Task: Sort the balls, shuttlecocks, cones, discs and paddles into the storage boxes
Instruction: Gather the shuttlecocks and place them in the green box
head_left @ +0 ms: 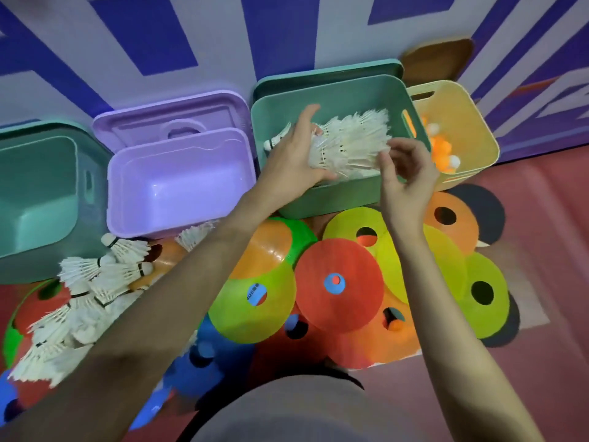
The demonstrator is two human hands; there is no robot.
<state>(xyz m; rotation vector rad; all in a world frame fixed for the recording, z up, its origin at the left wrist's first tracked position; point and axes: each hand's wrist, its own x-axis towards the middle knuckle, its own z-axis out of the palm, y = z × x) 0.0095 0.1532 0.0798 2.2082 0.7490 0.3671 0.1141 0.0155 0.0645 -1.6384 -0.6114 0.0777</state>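
Note:
My left hand (293, 154) reaches into the middle green box (334, 199) and grips a nested row of white shuttlecocks (357, 138) lying on its side. My right hand (408, 177) hovers at the box's right front corner, its loosely curled fingertips at the feather ends. More shuttlecocks (89, 288) lie heaped on the floor at the left. Flat discs with centre holes overlap in front of the boxes: a red disc (338, 285), a yellow-green disc (255, 301) and an orange disc (452, 218). Orange and white balls (443, 148) fill the yellow box (471, 129).
A purple box (178, 186) stands left of the green one, with its lid (172, 122) leaning behind it. A teal box (38, 186) sits at the far left. Blue cones (204, 355) lie near my knees. A brown lid (436, 59) rests against the wall.

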